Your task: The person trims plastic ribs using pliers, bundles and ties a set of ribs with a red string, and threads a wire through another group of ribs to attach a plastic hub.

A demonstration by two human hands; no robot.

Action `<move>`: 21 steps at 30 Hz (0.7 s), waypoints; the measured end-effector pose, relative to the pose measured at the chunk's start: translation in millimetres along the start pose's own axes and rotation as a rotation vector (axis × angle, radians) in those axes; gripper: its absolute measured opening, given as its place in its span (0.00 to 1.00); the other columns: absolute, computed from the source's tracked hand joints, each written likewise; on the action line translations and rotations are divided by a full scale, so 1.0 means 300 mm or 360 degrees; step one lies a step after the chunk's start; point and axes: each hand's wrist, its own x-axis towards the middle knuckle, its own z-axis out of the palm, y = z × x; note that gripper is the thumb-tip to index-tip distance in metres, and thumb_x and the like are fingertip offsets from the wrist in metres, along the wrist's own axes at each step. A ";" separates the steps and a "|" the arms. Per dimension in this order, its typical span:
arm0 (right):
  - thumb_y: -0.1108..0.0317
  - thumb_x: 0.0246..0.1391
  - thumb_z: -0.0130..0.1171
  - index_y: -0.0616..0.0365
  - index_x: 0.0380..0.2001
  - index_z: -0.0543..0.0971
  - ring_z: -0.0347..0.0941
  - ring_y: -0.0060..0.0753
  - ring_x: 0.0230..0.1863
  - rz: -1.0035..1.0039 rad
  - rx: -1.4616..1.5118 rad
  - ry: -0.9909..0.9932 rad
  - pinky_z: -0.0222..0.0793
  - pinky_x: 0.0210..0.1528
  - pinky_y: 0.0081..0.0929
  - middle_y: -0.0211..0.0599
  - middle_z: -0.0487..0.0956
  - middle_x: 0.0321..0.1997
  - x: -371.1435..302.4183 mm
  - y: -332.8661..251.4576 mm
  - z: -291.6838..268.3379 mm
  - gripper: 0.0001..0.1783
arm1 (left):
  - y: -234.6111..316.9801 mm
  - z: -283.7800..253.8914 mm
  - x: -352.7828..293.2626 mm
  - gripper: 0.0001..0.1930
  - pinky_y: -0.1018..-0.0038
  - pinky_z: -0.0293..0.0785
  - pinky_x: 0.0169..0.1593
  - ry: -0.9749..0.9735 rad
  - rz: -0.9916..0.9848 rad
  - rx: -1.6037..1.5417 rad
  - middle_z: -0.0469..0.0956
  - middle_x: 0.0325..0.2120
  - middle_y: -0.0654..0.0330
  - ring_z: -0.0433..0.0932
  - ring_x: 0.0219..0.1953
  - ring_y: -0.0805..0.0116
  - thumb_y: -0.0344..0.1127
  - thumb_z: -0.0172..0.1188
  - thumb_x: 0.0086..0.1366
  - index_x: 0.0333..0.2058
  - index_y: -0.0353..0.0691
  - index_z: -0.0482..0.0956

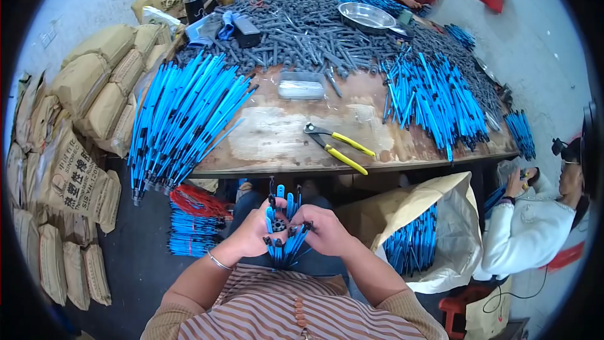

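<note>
Over my lap, my left hand [253, 233] and my right hand [324, 230] are closed round a bundle of slim blue sticks with black ends [290, 249]. The sticks stand roughly upright and fan out between my palms. Several black tips show beside my fingers, and what lies deeper in the grip is hidden. Beyond my hands, yellow-handled cutting pliers [343, 146] lie on the wooden table near its front edge. A clear plastic box [302, 87] with thin pale pieces in it stands farther back.
Piles of blue sticks lie on the table's left [189, 113] and right [434, 97]. Dark grey plastic parts [289, 31] heap behind, with a metal bowl [367, 16]. An open paper sack [453, 233] stands right, near a seated person [528, 226]. Stacked sacks [100, 88] line the left wall.
</note>
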 end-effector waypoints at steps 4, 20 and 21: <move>0.80 0.34 0.51 0.60 0.29 0.75 0.72 0.39 0.29 -0.0877 -0.0489 0.0116 0.69 0.30 0.30 0.36 0.75 0.29 -0.002 -0.002 -0.024 0.13 | -0.007 0.013 0.006 0.29 0.76 0.71 0.34 -0.0120 0.0208 0.0131 0.76 0.26 0.60 0.76 0.29 0.74 0.26 0.62 0.46 0.48 0.39 0.61; 0.69 0.45 0.60 0.63 0.26 0.78 0.71 0.26 0.23 0.0120 0.0097 -0.0100 0.65 0.25 0.21 0.35 0.76 0.24 -0.055 -0.076 -0.029 0.07 | 0.032 0.041 -0.002 0.23 0.71 0.70 0.32 -0.0255 0.0205 0.0585 0.73 0.24 0.51 0.75 0.26 0.54 0.25 0.63 0.44 0.37 0.33 0.61; 0.69 0.47 0.60 0.64 0.26 0.78 0.70 0.22 0.22 0.0558 0.0390 -0.0098 0.64 0.24 0.19 0.33 0.76 0.22 -0.052 -0.101 -0.031 0.08 | 0.027 0.038 0.002 0.23 0.71 0.70 0.32 -0.0275 0.0198 0.0578 0.73 0.24 0.51 0.75 0.26 0.54 0.25 0.63 0.44 0.37 0.33 0.61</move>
